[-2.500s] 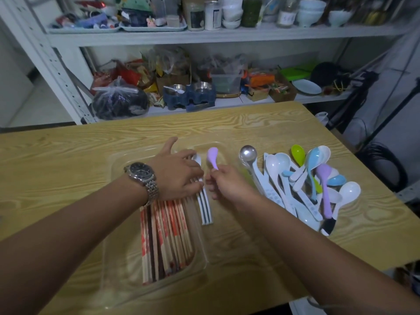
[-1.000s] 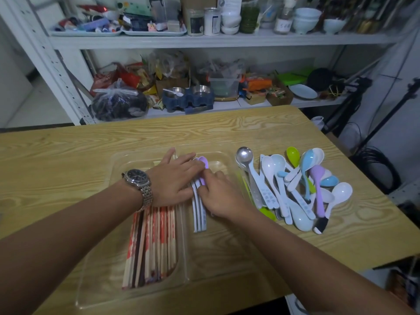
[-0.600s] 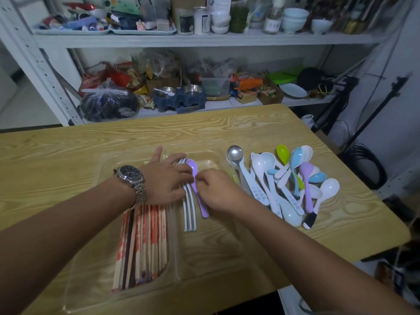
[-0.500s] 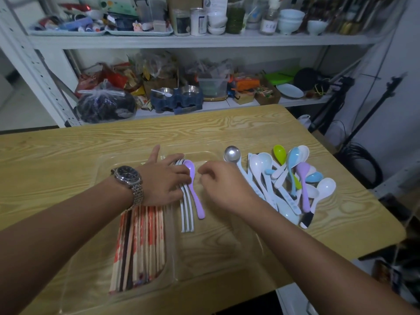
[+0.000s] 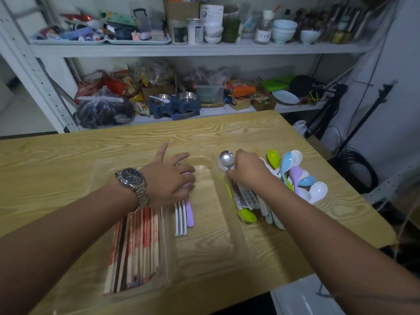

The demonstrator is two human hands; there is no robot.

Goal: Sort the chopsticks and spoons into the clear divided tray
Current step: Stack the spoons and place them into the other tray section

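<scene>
Near the right edge of the table (image 5: 68,160), resting right hand (image 5: 250,176) on loose spoons (image 5: 295,178), grip unclear. Pressing tray spoons (image 5: 181,220) with flat left hand (image 5: 168,180).

Wooden table (image 5: 56,160). Directly on it: a clear tray (image 5: 204,251), from centre toward 7 o'clock; loose spoons (image 5: 295,178) heaped just beside the tray's rim, at 3 o'clock.

Light wood-grain tabletop (image 5: 68,160) up front. Right behind it, white metal shelving (image 5: 227,50) crammed with bowls (image 5: 284,30), jars (image 5: 179,31) and a dark plastic bag (image 5: 104,110) down low. Off right: plain wall (image 5: 400,64), black tripod stand (image 5: 372,110), coiled cable (image 5: 361,171). Pretty dim overall.
</scene>
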